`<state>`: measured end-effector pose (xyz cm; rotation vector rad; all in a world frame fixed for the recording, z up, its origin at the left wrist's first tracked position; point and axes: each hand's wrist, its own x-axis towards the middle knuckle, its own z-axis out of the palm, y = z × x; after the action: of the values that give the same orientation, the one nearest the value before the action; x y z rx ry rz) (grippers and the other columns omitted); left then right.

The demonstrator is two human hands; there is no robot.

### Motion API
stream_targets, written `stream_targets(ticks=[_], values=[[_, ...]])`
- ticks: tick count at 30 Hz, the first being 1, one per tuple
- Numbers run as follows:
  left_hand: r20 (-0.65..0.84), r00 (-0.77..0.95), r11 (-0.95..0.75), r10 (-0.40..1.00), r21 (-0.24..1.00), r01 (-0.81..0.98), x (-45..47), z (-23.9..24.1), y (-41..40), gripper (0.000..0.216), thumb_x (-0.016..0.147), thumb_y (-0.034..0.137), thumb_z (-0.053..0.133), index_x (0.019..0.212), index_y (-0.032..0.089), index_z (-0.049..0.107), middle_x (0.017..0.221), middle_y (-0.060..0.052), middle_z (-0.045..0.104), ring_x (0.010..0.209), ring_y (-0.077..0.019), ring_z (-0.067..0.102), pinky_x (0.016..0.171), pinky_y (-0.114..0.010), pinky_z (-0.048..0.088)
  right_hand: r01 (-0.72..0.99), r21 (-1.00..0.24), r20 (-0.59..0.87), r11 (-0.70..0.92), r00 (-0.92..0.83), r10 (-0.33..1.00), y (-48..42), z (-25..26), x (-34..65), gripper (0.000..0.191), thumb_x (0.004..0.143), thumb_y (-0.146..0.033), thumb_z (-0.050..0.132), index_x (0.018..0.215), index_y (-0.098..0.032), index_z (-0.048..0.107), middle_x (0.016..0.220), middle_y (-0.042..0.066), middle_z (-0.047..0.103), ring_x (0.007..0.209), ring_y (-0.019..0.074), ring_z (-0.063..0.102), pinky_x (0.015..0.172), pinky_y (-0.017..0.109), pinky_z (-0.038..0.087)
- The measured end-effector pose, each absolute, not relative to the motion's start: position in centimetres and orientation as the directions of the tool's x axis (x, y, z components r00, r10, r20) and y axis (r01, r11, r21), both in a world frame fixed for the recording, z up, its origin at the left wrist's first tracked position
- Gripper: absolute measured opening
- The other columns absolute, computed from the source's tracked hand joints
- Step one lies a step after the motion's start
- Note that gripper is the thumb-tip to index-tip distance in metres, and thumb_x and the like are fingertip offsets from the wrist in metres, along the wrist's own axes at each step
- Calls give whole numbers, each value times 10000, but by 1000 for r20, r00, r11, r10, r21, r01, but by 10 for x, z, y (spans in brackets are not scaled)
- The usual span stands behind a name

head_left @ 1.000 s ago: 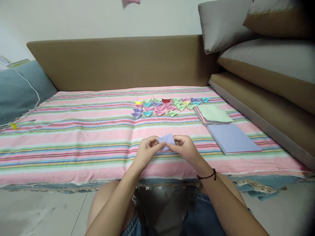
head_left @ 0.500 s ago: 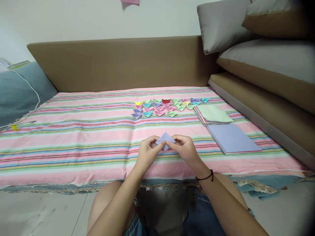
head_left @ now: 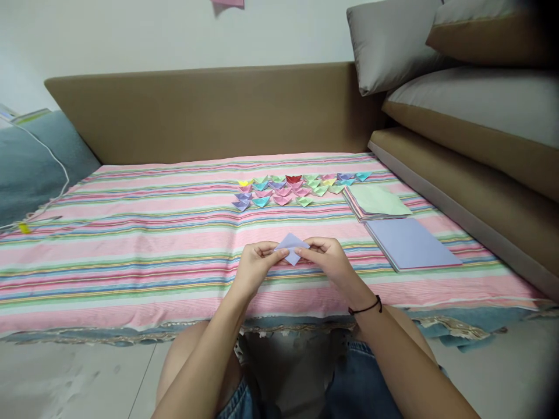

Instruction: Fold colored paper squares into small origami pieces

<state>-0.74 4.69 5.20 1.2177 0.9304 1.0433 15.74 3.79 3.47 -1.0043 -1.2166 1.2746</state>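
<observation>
A small piece of folded lavender origami paper [head_left: 292, 242] is held above the striped cloth, its shape a diamond with one corner pointing away from me. My left hand [head_left: 258, 262] pinches its left corner, thumb on top and fingers underneath. On the opposite corner my right hand [head_left: 328, 257] grips in the same way, a dark cord around its wrist. Beyond the hands, several folded paper boats [head_left: 283, 199] in pink, green, blue, purple, yellow and red stand in rows on the cloth.
Right of my hands lie a stack of lavender paper [head_left: 413, 244] and a stack topped with pale green paper [head_left: 379, 201]. Large cushions [head_left: 471, 110] are piled at the right. A white cable [head_left: 56, 160] runs along the left over a blue-grey cushion [head_left: 43, 145].
My thumbs have moved slightly apart, and more of the lavender paper's middle shows between them. Both hands still hold it. The camera view has shifted a little.
</observation>
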Motion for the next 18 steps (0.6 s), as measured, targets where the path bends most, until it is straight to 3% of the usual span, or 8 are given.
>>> stream_targets(ticks=[12, 18], values=[[-24, 294, 79, 956, 981, -177, -14, 51, 47, 371, 628, 263, 760, 975, 166, 673, 653, -39, 702, 569, -161, 649, 632, -277, 525, -284, -951, -49, -119, -242, 969, 35, 40, 161, 205, 674, -352, 717, 718, -152, 707, 668, 18, 645, 617, 118, 576, 625, 253, 469], [56, 279, -21, 959, 992, -125, -7, 51, 44, 268, 656, 262, 734, 892, 154, 667, 681, -32, 684, 590, -147, 630, 606, -247, 509, -192, -981, 28, 3, -130, 991, 36, 36, 156, 174, 660, -335, 719, 676, -163, 692, 620, 3, 640, 565, 118, 559, 563, 244, 451]])
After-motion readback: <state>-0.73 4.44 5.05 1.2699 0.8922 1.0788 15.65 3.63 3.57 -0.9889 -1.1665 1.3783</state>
